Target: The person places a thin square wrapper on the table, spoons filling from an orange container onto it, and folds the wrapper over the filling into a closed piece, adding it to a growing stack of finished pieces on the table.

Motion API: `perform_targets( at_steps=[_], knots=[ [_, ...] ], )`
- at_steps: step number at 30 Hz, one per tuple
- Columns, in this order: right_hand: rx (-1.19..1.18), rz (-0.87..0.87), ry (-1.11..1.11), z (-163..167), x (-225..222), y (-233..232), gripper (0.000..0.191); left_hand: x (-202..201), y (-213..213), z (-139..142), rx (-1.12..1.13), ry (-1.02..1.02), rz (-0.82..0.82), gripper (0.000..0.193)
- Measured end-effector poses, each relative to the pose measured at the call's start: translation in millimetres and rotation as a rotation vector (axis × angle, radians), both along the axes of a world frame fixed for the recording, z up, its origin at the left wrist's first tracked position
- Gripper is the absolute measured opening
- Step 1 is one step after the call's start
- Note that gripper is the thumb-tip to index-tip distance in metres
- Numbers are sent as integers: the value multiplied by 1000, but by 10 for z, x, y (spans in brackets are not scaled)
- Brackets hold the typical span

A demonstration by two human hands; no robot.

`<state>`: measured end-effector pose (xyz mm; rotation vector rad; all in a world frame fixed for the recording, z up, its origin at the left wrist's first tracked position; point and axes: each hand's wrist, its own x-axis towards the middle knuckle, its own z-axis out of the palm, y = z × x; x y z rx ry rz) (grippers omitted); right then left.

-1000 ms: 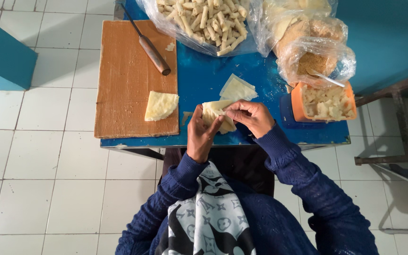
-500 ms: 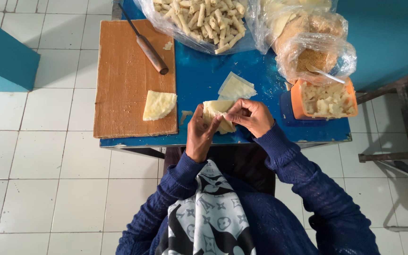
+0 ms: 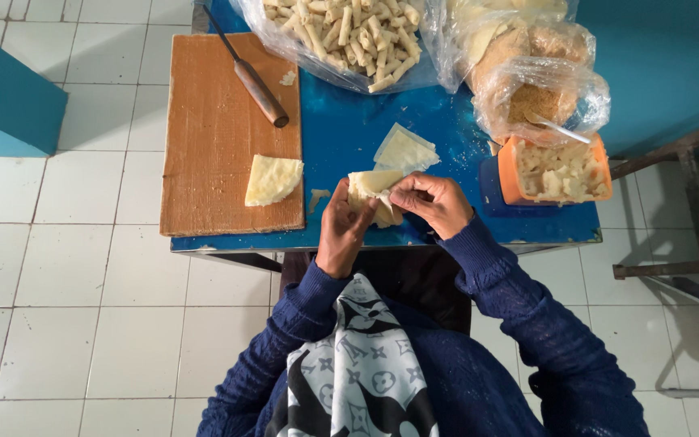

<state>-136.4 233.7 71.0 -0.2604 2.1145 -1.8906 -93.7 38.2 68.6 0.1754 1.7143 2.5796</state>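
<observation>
Hands point(image 3: 345, 226) point(image 3: 430, 202) scarcely moved (perhaps) on wrapper point(image 3: 370, 184)

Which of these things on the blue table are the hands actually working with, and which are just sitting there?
In use:
left hand
right hand
pale folded pastry sheet, held by both

Lying about:
spare pale pastry triangles
pastry piece on wooden board
wooden-handled knife
bag of finished rolls
orange tub of filling
</observation>
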Motion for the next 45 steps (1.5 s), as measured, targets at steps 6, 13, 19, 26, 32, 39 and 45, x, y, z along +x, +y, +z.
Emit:
perform_targets(
  at_steps=[6, 13, 19, 26, 32, 39, 45],
  knots=[
    [152, 0, 229, 115, 54, -53, 14, 0, 6, -31, 26, 22, -17, 38],
    [189, -53, 253, 52, 113, -84, 15, 3, -29, -142, -161, 107, 39, 25],
    [-304, -45, -80, -277, 21, 36, 13, 3, -62, -72, -85, -11, 48, 33],
    [-400, -39, -171, -295, 19, -67, 27, -6, -94, 115, -673, -14, 154, 40],
    [-43, -73, 249, 5, 260, -287, 47, 3, -18, 177, -722, 156, 226, 34],
    [58, -169, 250, -138, 217, -195, 11, 58, -32, 177, -736, 156, 234, 35],
    [-631, -229, -434, -438, -111, 238, 10, 20, -266, 133, -509, 38, 109, 22]
  ],
)
